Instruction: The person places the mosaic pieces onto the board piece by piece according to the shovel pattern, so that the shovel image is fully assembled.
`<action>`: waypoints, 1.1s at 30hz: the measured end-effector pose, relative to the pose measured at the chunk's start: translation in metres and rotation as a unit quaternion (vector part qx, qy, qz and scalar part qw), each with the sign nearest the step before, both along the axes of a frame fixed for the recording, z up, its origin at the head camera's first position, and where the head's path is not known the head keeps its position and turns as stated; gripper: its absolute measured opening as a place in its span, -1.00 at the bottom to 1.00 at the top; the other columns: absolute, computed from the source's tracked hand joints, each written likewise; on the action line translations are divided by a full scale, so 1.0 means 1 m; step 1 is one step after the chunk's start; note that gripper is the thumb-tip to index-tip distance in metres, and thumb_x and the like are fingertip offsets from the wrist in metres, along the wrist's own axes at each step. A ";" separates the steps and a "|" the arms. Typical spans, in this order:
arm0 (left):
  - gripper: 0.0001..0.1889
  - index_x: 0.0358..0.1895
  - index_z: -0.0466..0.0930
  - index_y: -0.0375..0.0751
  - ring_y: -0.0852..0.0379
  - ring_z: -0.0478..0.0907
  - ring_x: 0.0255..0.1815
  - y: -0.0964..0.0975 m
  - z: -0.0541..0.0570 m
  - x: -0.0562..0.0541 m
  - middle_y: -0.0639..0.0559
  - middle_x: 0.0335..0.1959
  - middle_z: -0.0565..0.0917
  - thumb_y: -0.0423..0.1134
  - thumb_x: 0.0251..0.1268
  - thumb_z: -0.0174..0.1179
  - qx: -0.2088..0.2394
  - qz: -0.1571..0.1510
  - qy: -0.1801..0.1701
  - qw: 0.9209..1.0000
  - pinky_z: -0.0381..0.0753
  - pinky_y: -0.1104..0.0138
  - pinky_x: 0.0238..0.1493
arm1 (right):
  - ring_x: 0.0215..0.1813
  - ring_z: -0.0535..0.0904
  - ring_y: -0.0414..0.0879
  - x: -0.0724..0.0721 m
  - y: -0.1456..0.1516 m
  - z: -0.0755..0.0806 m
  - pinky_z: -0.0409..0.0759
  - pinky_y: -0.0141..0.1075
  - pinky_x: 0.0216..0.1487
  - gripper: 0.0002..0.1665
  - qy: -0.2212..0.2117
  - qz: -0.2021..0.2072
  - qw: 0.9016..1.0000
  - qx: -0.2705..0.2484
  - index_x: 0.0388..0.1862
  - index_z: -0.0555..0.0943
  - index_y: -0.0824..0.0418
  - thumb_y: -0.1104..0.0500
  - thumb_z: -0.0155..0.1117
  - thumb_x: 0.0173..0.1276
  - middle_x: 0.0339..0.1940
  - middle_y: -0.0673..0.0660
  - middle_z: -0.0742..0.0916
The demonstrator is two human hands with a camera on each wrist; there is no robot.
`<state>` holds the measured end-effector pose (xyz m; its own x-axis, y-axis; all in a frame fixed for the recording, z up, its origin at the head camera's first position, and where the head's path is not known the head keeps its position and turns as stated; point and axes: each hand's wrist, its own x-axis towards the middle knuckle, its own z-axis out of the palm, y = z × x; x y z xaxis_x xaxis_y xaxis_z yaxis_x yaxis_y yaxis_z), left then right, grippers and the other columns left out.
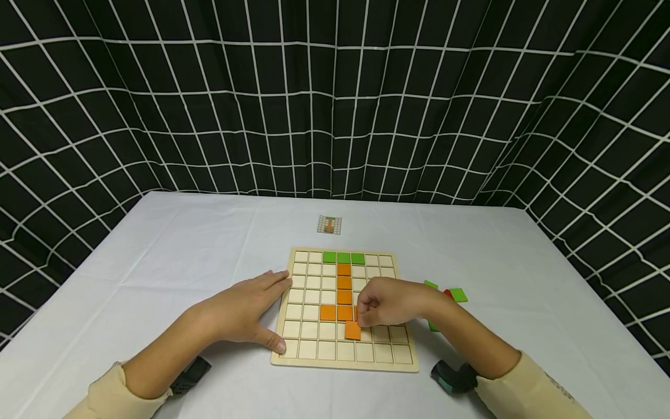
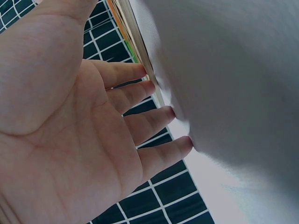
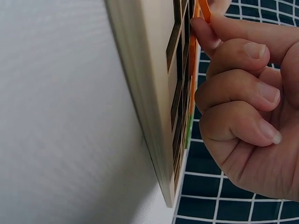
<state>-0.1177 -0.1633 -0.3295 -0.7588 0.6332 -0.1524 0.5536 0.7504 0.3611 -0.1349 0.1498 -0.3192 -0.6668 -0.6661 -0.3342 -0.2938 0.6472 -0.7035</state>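
Note:
A square wooden grid board (image 1: 345,368) lies flat on the table. Green tiles (image 1: 343,258) fill three cells of its top row, and below them orange tiles (image 1: 344,283) run down a column, with more orange beside its lower end. My right hand (image 1: 389,301) is over the board's lower right part, pinching an orange tile (image 1: 353,330) between thumb and forefinger. In the right wrist view that tile (image 3: 204,10) stands tilted, its other fingers curled toward the palm. My left hand (image 1: 243,311) lies along the board's left edge, fingers extended; fingertips (image 2: 148,86) touch that edge.
Loose green tiles (image 1: 458,295) and a bit of a red tile (image 1: 447,293) lie right of the board, partly behind my right forearm. A small picture card (image 1: 329,225) with a grid pattern lies beyond the board. Black curtains (image 1: 335,110) with white grid lines surround the white-covered table (image 1: 209,233).

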 end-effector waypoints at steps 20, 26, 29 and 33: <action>0.29 0.56 0.13 -0.31 -0.27 0.04 0.56 0.001 0.001 0.000 -0.19 0.59 0.10 0.50 -0.18 0.35 -0.008 0.002 -0.001 1.000 0.14 -0.11 0.46 | -0.58 0.28 -0.22 -0.001 -0.005 0.000 0.14 -0.39 -0.55 -0.76 -0.003 0.003 1.000 -0.009 -0.54 0.64 0.19 0.28 0.35 0.35 -0.69 -0.10 0.45; 0.29 0.56 0.13 -0.32 -0.28 0.05 0.55 0.001 0.002 -0.001 -0.20 0.58 0.11 0.49 -0.17 0.35 -0.007 0.000 -0.001 1.000 0.14 -0.11 0.46 | -0.62 0.25 -0.23 0.001 -0.006 0.001 0.10 -0.39 -0.57 -0.72 -0.004 0.011 1.000 -0.004 -0.59 0.61 0.19 0.24 0.37 0.35 -0.72 -0.11 0.41; 0.29 0.55 0.14 -0.32 -0.28 0.05 0.55 0.001 0.002 0.000 -0.20 0.58 0.11 0.49 -0.18 0.35 -0.008 0.001 0.000 1.000 0.14 -0.11 0.46 | -0.63 0.25 -0.24 0.004 -0.006 0.002 0.12 -0.39 -0.57 -0.73 -0.015 0.027 1.000 -0.003 -0.59 0.64 0.17 0.24 0.36 0.35 -0.74 -0.12 0.40; 0.29 0.55 0.14 -0.32 -0.27 0.05 0.55 0.001 0.002 0.000 -0.20 0.58 0.11 0.48 -0.18 0.36 -0.010 0.003 -0.001 1.000 0.15 -0.11 0.46 | -0.64 0.26 -0.25 0.008 -0.006 0.002 0.14 -0.41 -0.57 -0.77 -0.036 0.050 0.998 -0.010 -0.54 0.67 0.17 0.25 0.34 0.34 -0.74 -0.12 0.41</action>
<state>-0.1175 -0.1620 -0.3272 -0.7620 0.6257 -0.1666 0.5485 0.7605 0.3475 -0.1273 0.1434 -0.3169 -0.5709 -0.7355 -0.3650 -0.3044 0.6024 -0.7378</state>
